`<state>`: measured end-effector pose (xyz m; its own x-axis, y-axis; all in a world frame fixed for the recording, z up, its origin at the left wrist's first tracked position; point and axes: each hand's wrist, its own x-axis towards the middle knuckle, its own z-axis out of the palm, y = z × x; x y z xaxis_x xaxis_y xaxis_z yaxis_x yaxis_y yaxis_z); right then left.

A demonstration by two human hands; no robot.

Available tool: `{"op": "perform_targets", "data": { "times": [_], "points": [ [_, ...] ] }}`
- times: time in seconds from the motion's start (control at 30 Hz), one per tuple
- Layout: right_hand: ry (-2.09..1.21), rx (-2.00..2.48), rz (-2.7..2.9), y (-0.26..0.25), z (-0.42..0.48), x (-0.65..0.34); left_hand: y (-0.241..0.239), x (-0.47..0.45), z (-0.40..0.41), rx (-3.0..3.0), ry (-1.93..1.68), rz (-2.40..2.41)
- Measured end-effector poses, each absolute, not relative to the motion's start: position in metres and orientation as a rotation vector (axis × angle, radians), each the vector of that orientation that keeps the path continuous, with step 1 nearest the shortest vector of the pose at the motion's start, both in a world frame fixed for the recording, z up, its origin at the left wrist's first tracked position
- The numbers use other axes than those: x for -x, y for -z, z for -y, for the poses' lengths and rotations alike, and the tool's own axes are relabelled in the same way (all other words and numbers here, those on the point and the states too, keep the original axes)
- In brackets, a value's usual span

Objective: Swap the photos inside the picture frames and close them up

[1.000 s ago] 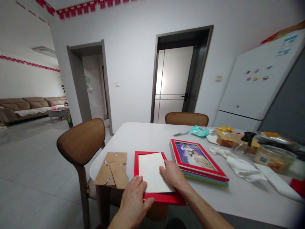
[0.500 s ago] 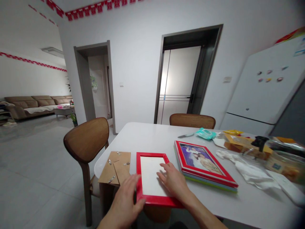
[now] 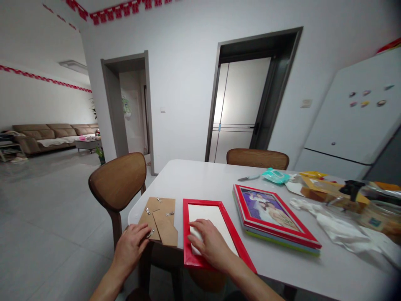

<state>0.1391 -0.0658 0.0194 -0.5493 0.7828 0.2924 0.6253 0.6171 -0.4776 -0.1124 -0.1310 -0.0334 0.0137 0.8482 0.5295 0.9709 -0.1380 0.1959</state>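
A red picture frame (image 3: 235, 239) lies at the near table edge with a white sheet (image 3: 216, 212) inside it. My right hand (image 3: 210, 244) rests over the lower part of that sheet, fingers loosely bent and apart, gripping nothing visible. To the left lies a brown backing board (image 3: 166, 228) with a fold-out stand and several small metal clips. My left hand (image 3: 133, 244) has its fingers closed at the board's near left corner, beside a clip; the thumb is mostly hidden. Right of the frame sits a stack of frames (image 3: 278, 213), the top one red around a photo of people.
A knife (image 3: 249, 177) and a teal wipes pack (image 3: 275, 176) lie toward the back. Crumpled white tissue (image 3: 338, 232), a clear jar (image 3: 379, 217) and packaging crowd the right side. Wooden chairs (image 3: 119, 182) stand at the left and far sides.
My left hand has left the red frame's edge and moved left to the backing board. My right hand has shifted left and nearer over the white sheet. The view has turned slightly left.
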Motion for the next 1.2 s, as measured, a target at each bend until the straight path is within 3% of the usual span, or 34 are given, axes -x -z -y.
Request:
{"op": "perform_targets", "data": {
  "times": [0.3, 0.6, 0.93, 1.2],
  "points": [
    [-0.617, 1.035, 2.146, -0.035, 0.079, -0.086, -0.007, 0.081, 0.137, 1.929, 1.092, 1.457],
    [-0.406, 1.142, 2.141, -0.03, 0.088, -0.2, -0.013, -0.015, 0.136, 2.204, 1.234, 1.277],
    [-0.258, 1.234, 2.229, -0.002, 0.075, -0.223, 0.0, -0.039, 0.128, 2.449, 1.051, 1.828],
    [-0.18, 1.258, 2.307, -0.002, 0.078, -0.215, -0.002, -0.024, 0.129, 2.521, 0.957, 1.935]
  ]
}}
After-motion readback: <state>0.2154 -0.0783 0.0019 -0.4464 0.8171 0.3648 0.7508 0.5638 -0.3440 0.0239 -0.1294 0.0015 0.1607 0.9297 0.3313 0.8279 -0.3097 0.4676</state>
